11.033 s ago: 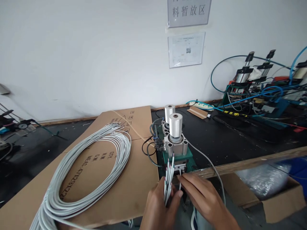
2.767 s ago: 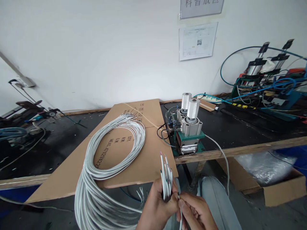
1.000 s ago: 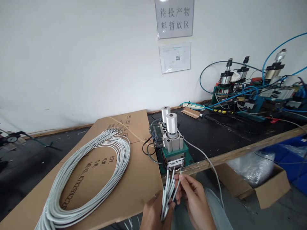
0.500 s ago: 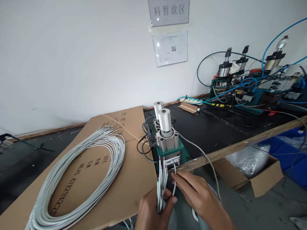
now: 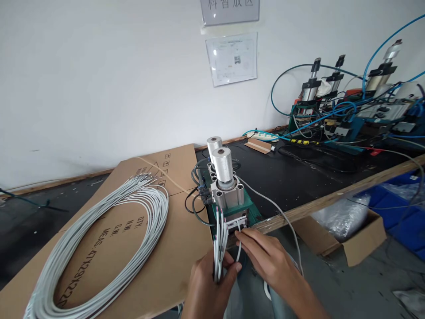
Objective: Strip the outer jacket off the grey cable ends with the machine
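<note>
My left hand [image 5: 215, 274] is closed around several white cables [image 5: 219, 243], whose stripped ends point upward. One separate white cable [image 5: 239, 250] runs up from beside my left thumb to the front of a small green-based pneumatic machine [image 5: 232, 221]. Its upper end is at the machine's metal jaw, and I cannot see how deep it sits. My right hand [image 5: 262, 252] pinches this single cable just below the jaw, fingers pressed together. Two knurled silver cylinders [image 5: 222, 165] stand on top of the machine.
A large coil of white cables [image 5: 156, 235] lies on a flattened cardboard sheet [image 5: 186, 257] to the left. More pneumatic machines [image 5: 310, 91] with blue hoses stand at the back right of the black bench [image 5: 265, 190]. Below its edge are an open carton [image 5: 365, 243] and blue bins [image 5: 401, 212].
The view has tilted down slightly and shifted right. My right hand has come a little closer to the machine's jaw along the single cable. My left hand keeps its hold on the bunch.
</note>
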The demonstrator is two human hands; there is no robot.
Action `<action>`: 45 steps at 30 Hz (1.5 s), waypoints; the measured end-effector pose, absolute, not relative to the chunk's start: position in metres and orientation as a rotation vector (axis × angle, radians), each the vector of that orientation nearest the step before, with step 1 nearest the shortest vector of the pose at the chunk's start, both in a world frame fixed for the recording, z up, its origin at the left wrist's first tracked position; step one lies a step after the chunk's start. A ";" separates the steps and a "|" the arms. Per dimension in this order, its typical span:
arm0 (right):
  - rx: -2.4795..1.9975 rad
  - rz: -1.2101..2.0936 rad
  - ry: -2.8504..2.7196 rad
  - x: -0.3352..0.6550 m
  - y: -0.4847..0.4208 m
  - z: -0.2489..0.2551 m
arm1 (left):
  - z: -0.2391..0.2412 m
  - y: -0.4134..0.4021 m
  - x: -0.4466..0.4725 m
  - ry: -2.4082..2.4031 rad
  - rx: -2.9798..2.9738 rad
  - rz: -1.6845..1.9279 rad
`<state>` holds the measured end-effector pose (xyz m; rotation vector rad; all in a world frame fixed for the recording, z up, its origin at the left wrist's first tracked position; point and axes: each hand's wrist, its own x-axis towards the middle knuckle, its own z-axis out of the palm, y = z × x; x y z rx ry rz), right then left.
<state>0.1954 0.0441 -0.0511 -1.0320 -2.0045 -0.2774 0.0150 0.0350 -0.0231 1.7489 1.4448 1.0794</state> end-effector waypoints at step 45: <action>-0.990 -0.225 -2.019 0.199 0.050 -0.052 | -0.021 0.034 0.018 1.449 1.741 1.032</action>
